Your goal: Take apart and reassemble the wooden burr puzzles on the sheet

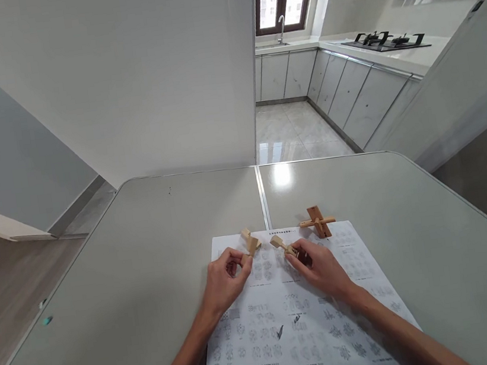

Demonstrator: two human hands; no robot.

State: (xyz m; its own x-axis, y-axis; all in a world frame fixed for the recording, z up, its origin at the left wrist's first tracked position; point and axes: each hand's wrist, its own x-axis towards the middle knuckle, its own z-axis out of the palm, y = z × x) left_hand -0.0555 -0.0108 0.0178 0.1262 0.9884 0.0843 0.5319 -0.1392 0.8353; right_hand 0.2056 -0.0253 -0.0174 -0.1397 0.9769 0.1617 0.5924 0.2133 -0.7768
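Observation:
My left hand [227, 275] pinches a light wooden puzzle piece [252, 245] between thumb and fingertips. Just behind that piece, another pale wooden bit [245, 233] shows; whether the two are joined I cannot tell. In my right hand [318, 265] is a notched wooden puzzle piece [277, 241], its narrow middle and square end pointing left toward the other hand. A gap separates the two held pieces. Beneath both hands lies a printed instruction sheet [287, 344] with rows of small diagrams. Several reddish-brown wooden pieces, crossed together [318, 221], rest at the sheet's far right edge.
The grey table [131, 317] has a seam strip [262, 198] down its middle. A small teal object [47, 321] lies near the left edge. Beyond the table stand a white wall [159, 86] and a kitchen counter with a gas stove [386, 41].

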